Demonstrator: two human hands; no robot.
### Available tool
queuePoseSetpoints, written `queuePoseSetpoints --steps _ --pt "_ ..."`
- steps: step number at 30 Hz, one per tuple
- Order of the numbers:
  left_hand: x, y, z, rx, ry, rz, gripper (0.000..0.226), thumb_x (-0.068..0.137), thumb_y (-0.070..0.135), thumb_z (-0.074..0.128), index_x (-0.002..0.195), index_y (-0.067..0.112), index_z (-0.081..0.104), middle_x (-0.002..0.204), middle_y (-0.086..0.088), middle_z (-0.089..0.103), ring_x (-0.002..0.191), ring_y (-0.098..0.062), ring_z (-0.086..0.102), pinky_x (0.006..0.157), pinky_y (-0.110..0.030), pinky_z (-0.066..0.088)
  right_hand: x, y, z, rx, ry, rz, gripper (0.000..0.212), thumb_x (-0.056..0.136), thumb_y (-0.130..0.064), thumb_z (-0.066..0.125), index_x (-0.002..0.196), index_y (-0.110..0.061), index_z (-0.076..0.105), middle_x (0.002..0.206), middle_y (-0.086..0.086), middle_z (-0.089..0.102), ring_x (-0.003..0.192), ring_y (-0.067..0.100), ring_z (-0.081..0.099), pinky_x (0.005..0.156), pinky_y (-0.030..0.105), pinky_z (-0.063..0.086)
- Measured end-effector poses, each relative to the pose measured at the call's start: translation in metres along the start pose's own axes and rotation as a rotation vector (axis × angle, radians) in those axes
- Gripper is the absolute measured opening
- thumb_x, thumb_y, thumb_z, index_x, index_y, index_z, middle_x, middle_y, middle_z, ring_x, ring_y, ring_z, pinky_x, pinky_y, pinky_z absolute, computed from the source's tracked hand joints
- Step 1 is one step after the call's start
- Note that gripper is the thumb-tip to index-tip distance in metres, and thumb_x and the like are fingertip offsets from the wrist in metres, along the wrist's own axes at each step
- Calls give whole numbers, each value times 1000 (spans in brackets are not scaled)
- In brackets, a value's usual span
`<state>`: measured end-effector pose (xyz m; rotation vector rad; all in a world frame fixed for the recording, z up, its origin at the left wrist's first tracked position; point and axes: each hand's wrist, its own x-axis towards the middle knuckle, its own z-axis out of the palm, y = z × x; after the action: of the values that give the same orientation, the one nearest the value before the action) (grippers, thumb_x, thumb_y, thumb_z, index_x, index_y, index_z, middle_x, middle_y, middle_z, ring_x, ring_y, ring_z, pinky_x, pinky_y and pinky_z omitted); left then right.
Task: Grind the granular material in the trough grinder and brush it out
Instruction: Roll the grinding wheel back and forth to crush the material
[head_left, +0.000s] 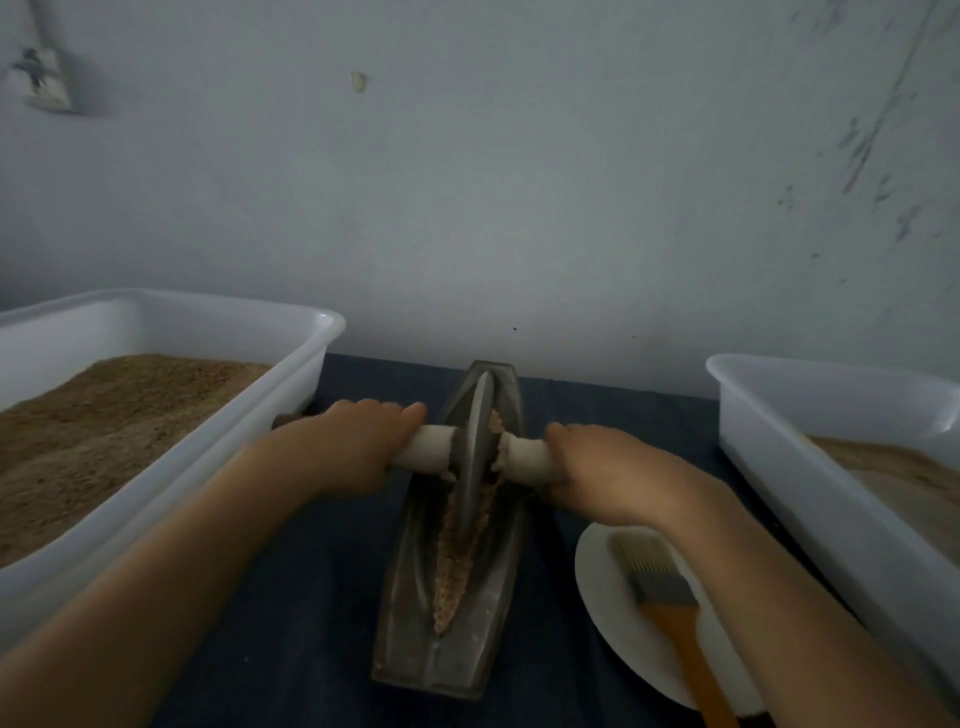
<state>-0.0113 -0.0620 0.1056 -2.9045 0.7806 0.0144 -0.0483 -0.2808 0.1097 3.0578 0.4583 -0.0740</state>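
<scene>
A dark metal trough grinder (415, 597) lies lengthwise on the dark cloth in the middle. Its grinding wheel (474, 457) stands upright in the groove, toward the far half. Brown granular material (452, 577) fills the groove, with some stuck to the wheel's right side. My left hand (353, 441) grips the pale axle handle (426, 449) left of the wheel. My right hand (608, 467) grips the handle's right end. A brush (670, 597) with an orange handle and pale bristles lies on a white plate (608, 597) at the right, partly under my right forearm.
A white tub (291, 395) holding brown granular material stands at the left. Another white tub (769, 447) with a thin brownish layer stands at the right. A grey wall rises right behind the table's far edge.
</scene>
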Motion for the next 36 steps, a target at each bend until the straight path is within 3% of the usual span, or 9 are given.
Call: queuePoseSetpoints --steps 4,9,14,16,20,24,28,32,36 --pt "-23 2 -22 -74 -312 52 40 91 23 57 118 28 29 100 6 46 94 -11 48 82 -24 38 -24 -10 -23 43 -236 -100 26 91 -32 57 107 -12 52 85 -3 50 69 7 45 49 17 29" --pt "-27 1 -23 -116 -326 64 33 91 21 56 109 29 30 97 6 45 93 -12 50 84 -27 41 -28 -11 -25 78 -253 -107 20 90 -34 58 96 -16 49 77 -7 46 63 3 42 50 18 31" --pt "-2 3 -6 -75 -134 -21 39 91 17 55 123 18 32 119 -4 50 105 -19 51 87 -29 40 0 0 -6 71 -111 -12 21 91 -28 55 103 -15 44 91 -1 47 81 14 48 57 24 34" --pt "7 1 2 -45 -8 -49 36 90 16 55 119 17 34 120 -5 50 107 -21 50 89 -32 39 10 6 4 31 28 10 17 91 -27 53 97 -18 40 97 2 51 87 19 50 65 30 33" --pt "21 -1 19 12 265 -93 36 87 18 55 118 18 36 119 -3 49 109 -22 48 93 -35 37 24 13 23 -105 354 14 26 88 -27 55 109 -14 46 109 5 55 97 23 51 70 32 26" --pt "24 0 26 -12 413 -78 36 87 19 56 118 21 38 117 1 48 107 -18 46 92 -30 33 26 11 29 -168 443 25 23 87 -22 56 107 -13 47 106 5 55 95 23 49 69 32 23" --pt "16 -1 18 58 279 -52 41 88 20 56 123 20 34 121 0 48 110 -18 47 94 -31 35 16 9 18 -96 252 19 21 91 -21 51 109 -12 45 109 7 55 97 23 51 69 30 27" --pt "-2 1 -2 -21 -52 -1 47 89 20 57 128 22 30 123 0 49 109 -15 49 87 -26 36 -3 -3 -2 -3 -26 -2 27 92 -24 52 114 -9 45 110 5 54 92 19 51 59 25 31" --pt "-22 0 -19 -95 -290 60 38 90 22 58 111 32 27 93 10 44 90 -8 47 80 -23 36 -23 -12 -20 38 -214 -69 29 92 -30 56 111 -8 53 92 1 51 80 13 48 51 18 30"
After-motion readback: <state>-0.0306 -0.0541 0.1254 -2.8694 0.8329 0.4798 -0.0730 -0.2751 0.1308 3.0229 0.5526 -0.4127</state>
